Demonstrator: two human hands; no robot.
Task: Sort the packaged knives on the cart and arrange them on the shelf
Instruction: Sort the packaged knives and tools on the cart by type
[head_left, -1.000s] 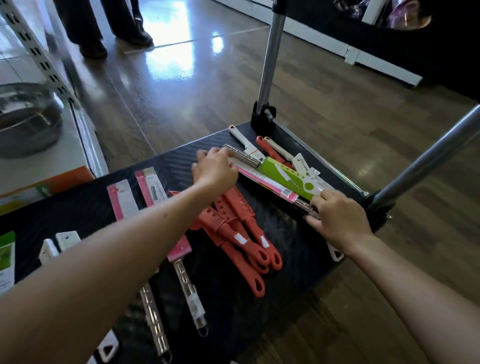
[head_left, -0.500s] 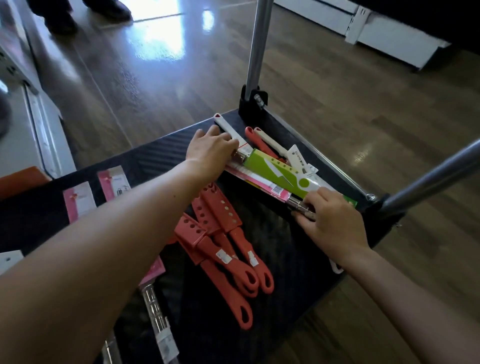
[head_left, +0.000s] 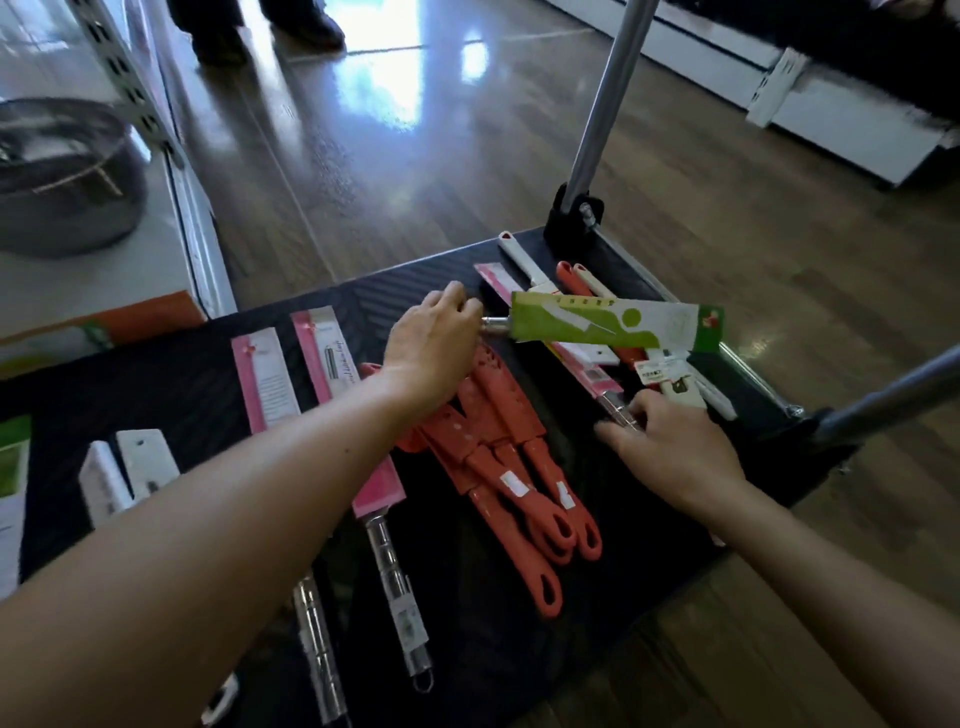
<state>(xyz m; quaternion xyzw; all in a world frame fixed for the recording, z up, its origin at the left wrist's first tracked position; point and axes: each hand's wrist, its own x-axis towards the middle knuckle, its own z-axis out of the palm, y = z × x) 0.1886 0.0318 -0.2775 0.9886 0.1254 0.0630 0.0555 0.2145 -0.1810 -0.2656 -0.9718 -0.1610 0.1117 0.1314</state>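
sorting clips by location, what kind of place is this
Probably a shop aisle during restocking: packaged knives, one green-sleeved knife in the left hand's grip, the rest spread on a flat cart; a slotted shelf upright with a pot on the shelf beside it.

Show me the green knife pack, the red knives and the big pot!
green knife pack (head_left: 587, 325), head view, middle of its green sleeve.
red knives (head_left: 488, 421), head view, a blade cover in the pile.
big pot (head_left: 67, 208), head view, its dark side wall.
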